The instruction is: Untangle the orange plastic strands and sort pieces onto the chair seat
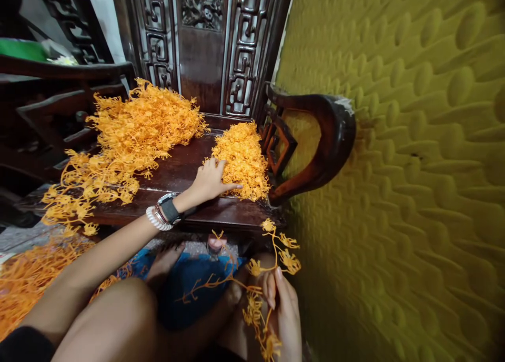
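My left hand [212, 180], with a watch and bracelets on its wrist, rests on the near left edge of a smaller heap of orange flower heads [243, 157]. Its thumb stretches away from the fingers, and the fingertips are partly lost against the heap. Lower down, my right hand [284, 304] pinches a branched orange flower stem [272, 270] between thumb and fingers. Several flower heads hang on this stem's branches, above and below the hand. Some twigs reaching left from it look bare.
A larger heap of orange flower stems [145, 122] covers the left of the dark wooden chair seat [177, 167] and spills over its front. A curved armrest [331, 141] stands at the right beside a yellow textured wall [414, 193]. More orange pieces [31, 283] lie on the floor at lower left.
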`<state>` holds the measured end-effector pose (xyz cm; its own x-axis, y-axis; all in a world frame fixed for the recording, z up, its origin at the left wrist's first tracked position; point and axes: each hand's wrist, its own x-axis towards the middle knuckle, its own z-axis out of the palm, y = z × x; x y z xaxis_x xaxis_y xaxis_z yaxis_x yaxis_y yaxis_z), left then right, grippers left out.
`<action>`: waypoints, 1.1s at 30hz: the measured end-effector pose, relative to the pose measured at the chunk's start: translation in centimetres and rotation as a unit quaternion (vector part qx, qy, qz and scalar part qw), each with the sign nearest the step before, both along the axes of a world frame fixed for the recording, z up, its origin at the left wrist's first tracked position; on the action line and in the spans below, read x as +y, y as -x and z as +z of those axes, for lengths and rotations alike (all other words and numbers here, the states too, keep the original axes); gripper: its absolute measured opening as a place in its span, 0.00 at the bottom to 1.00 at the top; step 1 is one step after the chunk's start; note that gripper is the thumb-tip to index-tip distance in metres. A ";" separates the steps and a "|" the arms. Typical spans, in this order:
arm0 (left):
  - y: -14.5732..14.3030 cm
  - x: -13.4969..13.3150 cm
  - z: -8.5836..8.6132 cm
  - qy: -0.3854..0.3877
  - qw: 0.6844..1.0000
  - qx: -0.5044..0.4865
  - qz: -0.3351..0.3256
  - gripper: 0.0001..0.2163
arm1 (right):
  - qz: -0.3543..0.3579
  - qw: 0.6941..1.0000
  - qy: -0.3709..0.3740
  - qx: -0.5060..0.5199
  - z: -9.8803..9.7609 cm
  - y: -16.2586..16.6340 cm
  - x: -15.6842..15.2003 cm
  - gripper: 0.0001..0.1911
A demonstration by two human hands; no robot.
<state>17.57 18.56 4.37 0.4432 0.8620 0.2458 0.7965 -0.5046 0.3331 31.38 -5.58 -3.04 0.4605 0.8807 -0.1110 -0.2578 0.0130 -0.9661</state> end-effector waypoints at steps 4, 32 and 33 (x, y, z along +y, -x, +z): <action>1.0 -0.7 0.3 -0.005 0.999 -0.036 -0.026 0.40 | 0.000 1.000 0.000 0.017 -0.4 0.2 0.1 0.31; 10.0 -14.2 2.5 0.209 0.944 -0.006 -0.255 0.15 | 0.308 0.944 0.035 -0.116 0.1 4.2 -3.5 0.27; 9.9 -14.5 2.4 0.211 0.940 -0.004 -0.269 0.15 | 0.307 0.942 0.038 -0.130 -0.1 3.8 -4.0 0.27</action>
